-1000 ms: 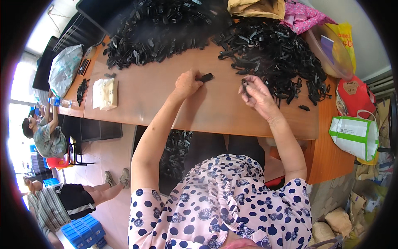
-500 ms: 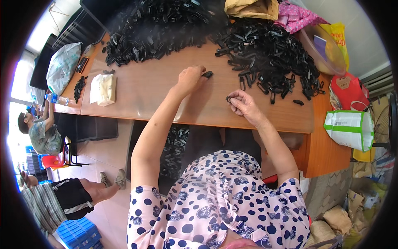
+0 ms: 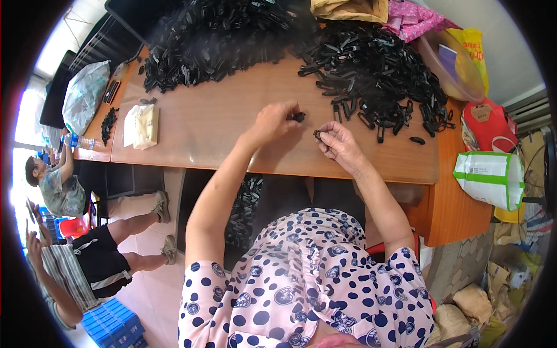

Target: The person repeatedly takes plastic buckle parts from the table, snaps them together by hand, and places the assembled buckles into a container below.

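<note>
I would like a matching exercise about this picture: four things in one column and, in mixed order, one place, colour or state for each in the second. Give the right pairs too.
1. right hand
2. patterned cloth
3. crates at lower left
4. cream packet

A. blue
B. on the brown table, toward the picture's left
C. pinching a small black piece
D. pink

Pairs: 1-C; 2-D; 3-A; 4-B
</note>
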Demonstrator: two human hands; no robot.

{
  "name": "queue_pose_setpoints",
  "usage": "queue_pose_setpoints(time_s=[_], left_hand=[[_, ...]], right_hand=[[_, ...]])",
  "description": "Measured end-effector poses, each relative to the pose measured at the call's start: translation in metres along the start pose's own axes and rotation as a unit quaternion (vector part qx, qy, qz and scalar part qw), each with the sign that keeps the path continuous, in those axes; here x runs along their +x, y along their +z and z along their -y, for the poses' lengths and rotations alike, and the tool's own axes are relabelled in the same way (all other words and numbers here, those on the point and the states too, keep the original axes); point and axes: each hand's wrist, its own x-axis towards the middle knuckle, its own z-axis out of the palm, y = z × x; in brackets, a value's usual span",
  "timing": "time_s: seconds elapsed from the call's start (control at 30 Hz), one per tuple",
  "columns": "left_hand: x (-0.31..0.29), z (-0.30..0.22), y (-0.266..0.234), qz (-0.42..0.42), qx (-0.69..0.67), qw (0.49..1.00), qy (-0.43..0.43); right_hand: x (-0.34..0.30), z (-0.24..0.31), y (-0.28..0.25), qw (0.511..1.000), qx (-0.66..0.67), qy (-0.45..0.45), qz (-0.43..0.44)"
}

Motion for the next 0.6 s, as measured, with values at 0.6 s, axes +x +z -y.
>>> queue_pose_setpoints(time_s=[0.6], left_hand=[[-0.081,-0.04,0.021,-0.196,-0.154,0.967,0.05]], right_hand=[[-0.01,0.014,0.028,0.997,0.01,0.018,0.075]])
